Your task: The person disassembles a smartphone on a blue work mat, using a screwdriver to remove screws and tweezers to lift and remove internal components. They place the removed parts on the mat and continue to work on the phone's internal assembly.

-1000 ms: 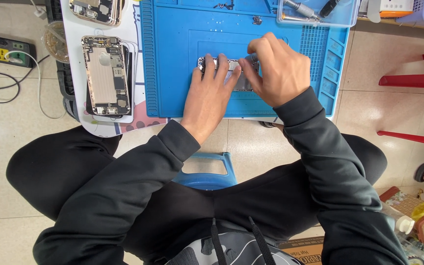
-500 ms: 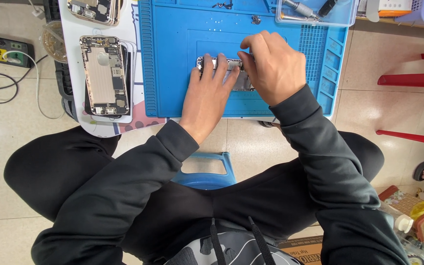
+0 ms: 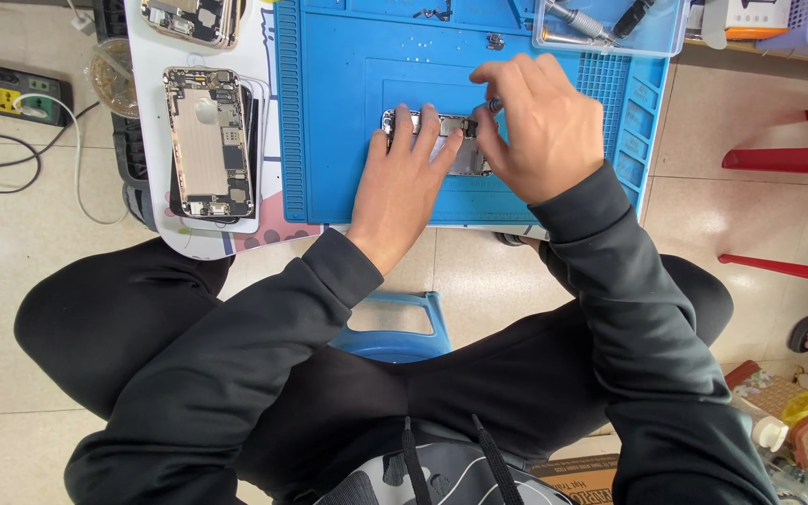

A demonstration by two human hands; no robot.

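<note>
tiled floor, blue mat [image 3: 339, 112] on a low table, two hands on an opened phone [image 3: 427, 126].

left hand [image 3: 404, 182] lies flat over the phone, fingers spread and pressing it to the mat near the mat's middle; right hand [image 3: 540, 126] is curled at the phone's right end, thumb and forefinger pinched on something too small to make out. white board [image 3: 147, 112] left of the mat carries a gutted phone shell [image 3: 209, 140], a second shell [image 3: 189, 19] above it. clear tray [image 3: 610, 23] with tools sits at the mat's top right corner. power strip [image 3: 11, 93] lies on the floor far left. blue stool [image 3: 395, 323] shows between the person's knees.
</note>
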